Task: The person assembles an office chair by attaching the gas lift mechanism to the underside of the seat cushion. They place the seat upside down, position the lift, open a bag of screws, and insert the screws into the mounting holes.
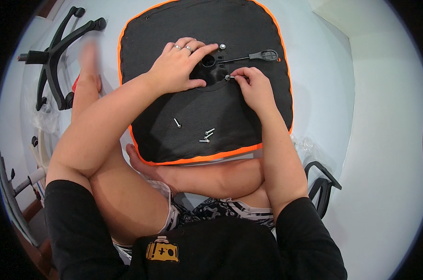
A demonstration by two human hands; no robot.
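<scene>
A seat cushion point(155, 107) lies with its black underside up, edged in orange. At its middle is a black seat plate point(216, 73) with a round socket and a lever point(263, 55) pointing right. My left hand point(179, 63) rests over the plate's left side, fingers spread, the index fingertip beside a bolt point(222, 46) at the far corner. At the plate's near right corner, my right hand point(253, 86) pinches a thin metal hex key against a bolt point(228, 78); the fingers hide most of the key.
Several loose bolts point(207, 136) and one single bolt point(177, 122) lie on the near part of the cushion. A black five-legged chair base point(53, 58) stands at the far left. A black armrest point(321, 186) and clear plastic wrap point(309, 149) are at the right.
</scene>
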